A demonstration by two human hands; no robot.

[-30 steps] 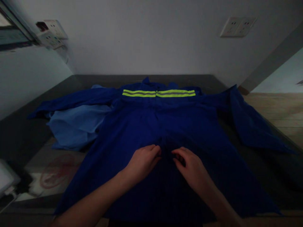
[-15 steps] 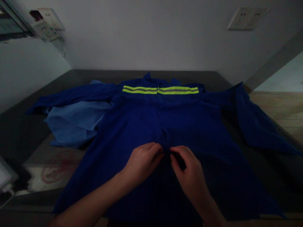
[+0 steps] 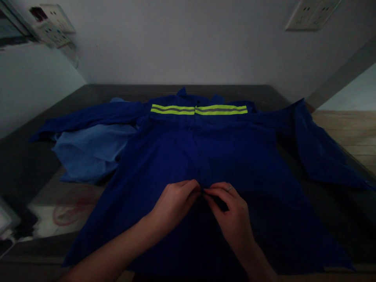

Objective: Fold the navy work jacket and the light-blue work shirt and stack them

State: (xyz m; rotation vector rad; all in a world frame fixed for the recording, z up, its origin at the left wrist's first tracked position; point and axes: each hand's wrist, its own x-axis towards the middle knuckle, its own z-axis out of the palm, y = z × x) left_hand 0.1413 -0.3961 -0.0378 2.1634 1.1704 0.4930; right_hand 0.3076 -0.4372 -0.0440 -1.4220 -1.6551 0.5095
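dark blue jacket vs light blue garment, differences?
The dark blue jacket has a yellow reflective stripe; the light blue garment is paler, with no stripe showing. The dark blue jacket lies spread flat; the light blue garment is bunched up. Left hand and right hand pinch the dark blue jacket's front; neither touches the light blue garment. Both lie on the table.

Place: plain indoor room, dimly lit.
Evidence: wall sockets [image 3: 313, 13] are sitting above a dark table [image 3: 117, 92]; wooden floor [image 3: 349, 133] is showing rightward.
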